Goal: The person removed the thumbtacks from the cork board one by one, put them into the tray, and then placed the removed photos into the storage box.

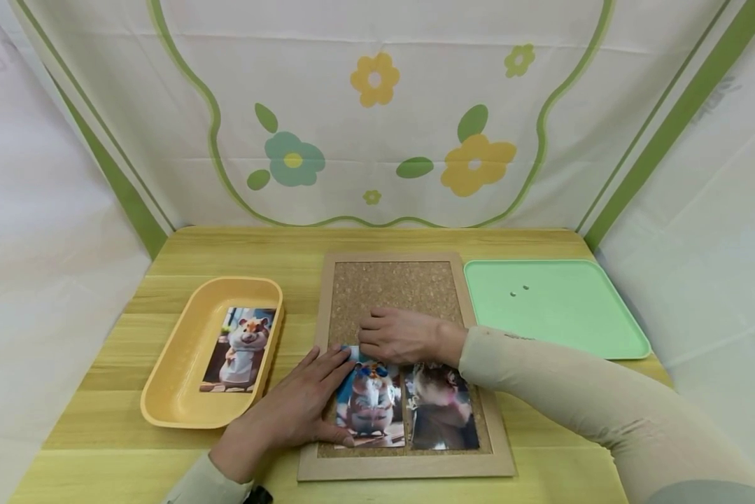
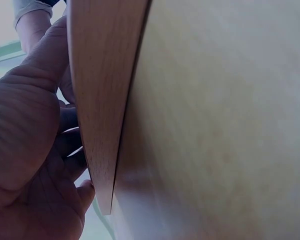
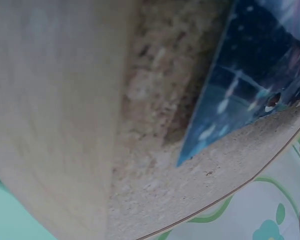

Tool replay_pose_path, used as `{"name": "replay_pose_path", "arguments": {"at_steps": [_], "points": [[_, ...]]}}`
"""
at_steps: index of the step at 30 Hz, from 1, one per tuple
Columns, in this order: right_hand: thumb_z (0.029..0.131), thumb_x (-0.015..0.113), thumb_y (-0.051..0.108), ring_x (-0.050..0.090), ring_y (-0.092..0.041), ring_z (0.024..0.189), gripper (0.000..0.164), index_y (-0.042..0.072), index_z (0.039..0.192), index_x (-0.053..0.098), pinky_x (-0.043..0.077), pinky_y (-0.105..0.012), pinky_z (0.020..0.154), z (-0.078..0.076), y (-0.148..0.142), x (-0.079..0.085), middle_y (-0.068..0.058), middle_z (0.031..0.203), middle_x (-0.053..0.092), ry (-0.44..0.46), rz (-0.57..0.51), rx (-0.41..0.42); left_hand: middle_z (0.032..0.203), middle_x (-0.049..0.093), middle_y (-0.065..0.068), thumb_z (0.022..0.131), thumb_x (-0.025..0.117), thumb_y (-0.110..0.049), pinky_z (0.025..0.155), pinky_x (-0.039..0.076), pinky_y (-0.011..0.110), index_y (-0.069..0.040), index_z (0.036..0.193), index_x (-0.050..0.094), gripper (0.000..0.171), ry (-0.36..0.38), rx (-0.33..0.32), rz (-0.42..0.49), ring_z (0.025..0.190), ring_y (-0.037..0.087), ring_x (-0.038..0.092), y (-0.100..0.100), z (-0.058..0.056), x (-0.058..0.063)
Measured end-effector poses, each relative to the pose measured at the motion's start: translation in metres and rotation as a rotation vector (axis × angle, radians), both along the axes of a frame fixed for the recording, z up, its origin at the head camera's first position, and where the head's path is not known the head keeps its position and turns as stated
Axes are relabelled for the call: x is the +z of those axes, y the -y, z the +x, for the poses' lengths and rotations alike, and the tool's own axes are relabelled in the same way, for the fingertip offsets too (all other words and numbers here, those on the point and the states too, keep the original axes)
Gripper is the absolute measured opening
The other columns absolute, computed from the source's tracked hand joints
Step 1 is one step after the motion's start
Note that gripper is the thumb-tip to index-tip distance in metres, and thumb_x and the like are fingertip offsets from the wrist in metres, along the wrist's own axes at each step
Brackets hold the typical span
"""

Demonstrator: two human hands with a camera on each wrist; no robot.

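On a wood-framed cork board (image 1: 392, 287) lie two photos side by side. My left hand (image 1: 295, 399) rests flat over the board's left frame, fingers and thumb spread on the edge of the left photo (image 1: 372, 406), which shows a hamster in blue glasses. At that photo's top edge my right hand (image 1: 399, 336) points its bent fingers down; anything under the fingertips is hidden. The right photo (image 1: 443, 413), dark and glossy, lies partly beneath the right forearm. In the right wrist view, a small round spot (image 3: 273, 101) sits near a photo's corner.
Left of the board, a yellow tray (image 1: 163, 392) holds another hamster photo (image 1: 241, 350). A green tray (image 1: 560, 301) at the right bears two small metallic pieces (image 1: 519, 290). All stand on a wooden table (image 1: 100, 420), with a flowered curtain (image 1: 327, 84) behind.
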State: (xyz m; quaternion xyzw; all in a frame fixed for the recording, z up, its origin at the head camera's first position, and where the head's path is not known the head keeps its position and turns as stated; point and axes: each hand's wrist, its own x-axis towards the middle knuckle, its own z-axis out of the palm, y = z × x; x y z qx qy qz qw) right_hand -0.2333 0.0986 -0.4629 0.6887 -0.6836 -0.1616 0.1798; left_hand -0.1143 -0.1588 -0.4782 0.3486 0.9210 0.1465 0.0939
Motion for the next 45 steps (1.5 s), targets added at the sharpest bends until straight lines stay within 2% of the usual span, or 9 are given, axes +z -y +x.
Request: {"name": "replay_pose_path", "arguments": {"at_steps": [6, 11, 20, 33, 45], "points": [[0.112, 0.047, 0.031, 0.061, -0.018, 0.112, 0.023, 0.019, 0.111, 0.066, 0.052, -0.038, 0.099, 0.0004, -0.0018, -0.0027, 0.002, 0.116, 0.069, 0.005, 0.005, -0.021, 0.173, 0.031, 0.013, 0.079, 0.067, -0.085, 0.132, 0.017, 0.055, -0.005, 0.164, 0.037, 0.12, -0.011, -0.005, 0.003, 0.162, 0.033, 0.023, -0.0001, -0.0002, 0.0003], [0.112, 0.048, 0.032, 0.063, -0.017, 0.112, 0.023, 0.019, 0.115, 0.067, 0.052, -0.036, 0.097, 0.002, -0.0027, -0.0043, 0.001, 0.118, 0.069, 0.005, 0.008, -0.047, 0.172, 0.031, 0.014, 0.078, 0.068, -0.084, 0.132, 0.017, 0.055, -0.005, 0.163, 0.038, 0.12, -0.013, -0.005, 0.004, 0.162, 0.033, 0.023, -0.0003, 0.0, 0.0007], [0.111, 0.048, 0.033, 0.062, -0.017, 0.109, 0.023, 0.019, 0.11, 0.066, 0.051, -0.035, 0.094, 0.0039, -0.0039, -0.0056, 0.003, 0.114, 0.07, -0.036, -0.028, -0.019, 0.173, 0.03, 0.013, 0.078, 0.069, -0.084, 0.132, 0.016, 0.054, -0.006, 0.164, 0.038, 0.12, -0.002, 0.0, 0.005, 0.162, 0.032, 0.022, -0.0004, 0.0002, 0.0001], [0.11, 0.051, 0.03, 0.062, -0.018, 0.108, 0.02, 0.018, 0.111, 0.066, 0.053, -0.035, 0.093, 0.0064, -0.0037, -0.0083, 0.001, 0.115, 0.07, 0.016, -0.06, -0.078, 0.174, 0.029, 0.012, 0.079, 0.066, -0.085, 0.132, 0.015, 0.054, -0.007, 0.164, 0.037, 0.12, 0.01, 0.003, 0.009, 0.163, 0.032, 0.021, 0.0002, 0.0008, -0.0002], [0.111, 0.052, 0.028, 0.062, -0.017, 0.104, 0.019, 0.017, 0.108, 0.067, 0.052, -0.034, 0.088, 0.0085, -0.0035, -0.0092, 0.001, 0.113, 0.071, 0.041, -0.097, -0.085, 0.174, 0.028, 0.012, 0.08, 0.067, -0.085, 0.132, 0.014, 0.055, -0.007, 0.165, 0.036, 0.119, 0.022, 0.005, 0.012, 0.163, 0.031, 0.02, 0.0006, 0.0005, -0.0006]]}}
